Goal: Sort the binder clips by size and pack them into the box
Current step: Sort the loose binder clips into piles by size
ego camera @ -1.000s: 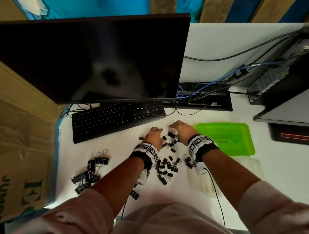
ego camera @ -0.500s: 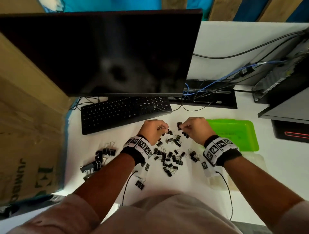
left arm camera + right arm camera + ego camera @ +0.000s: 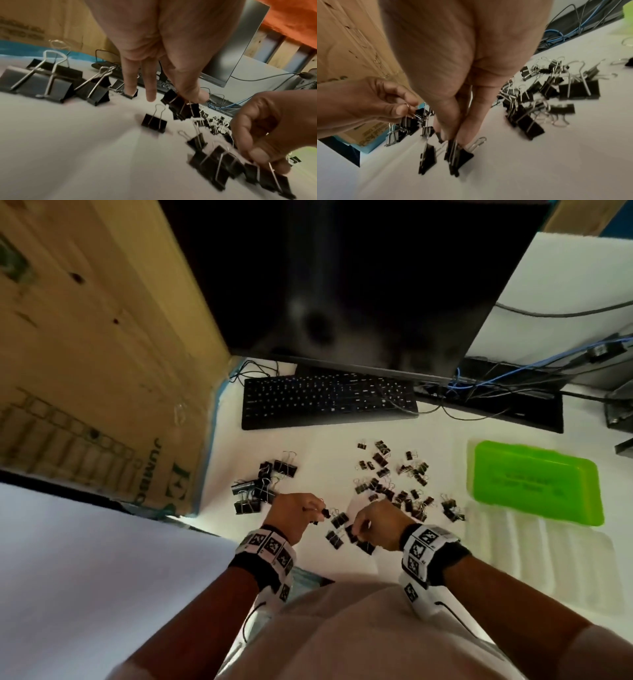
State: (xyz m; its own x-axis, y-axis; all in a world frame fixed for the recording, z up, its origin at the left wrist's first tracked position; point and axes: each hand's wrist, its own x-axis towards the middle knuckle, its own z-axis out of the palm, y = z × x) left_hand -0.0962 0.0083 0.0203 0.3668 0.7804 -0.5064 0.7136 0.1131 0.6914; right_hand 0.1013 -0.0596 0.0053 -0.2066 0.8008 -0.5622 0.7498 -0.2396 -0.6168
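Observation:
Black binder clips lie in groups on the white table (image 3: 308,446). Large clips (image 3: 260,487) sit at the left, small clips (image 3: 394,481) are scattered in the middle, and a few medium clips (image 3: 337,529) lie between my hands. My left hand (image 3: 317,510) pinches a bunch of medium clips (image 3: 181,106) between thumb and finger, with two fingers straight. My right hand (image 3: 358,532) pinches the wire handle of a medium clip (image 3: 457,155) that stands on the table. The green box part (image 3: 534,481) lies at the right, and a clear box part (image 3: 541,556) lies in front of it.
A black keyboard (image 3: 325,402) and a dark monitor (image 3: 342,285) stand behind the clips. A cardboard box (image 3: 102,354) walls off the left. Cables (image 3: 479,385) run at the back right. The table's near edge is just below my wrists.
Both hands came back from the small-clip scatter toward the near edge, each pinching clips. The head view tilted downward and nearer the table.

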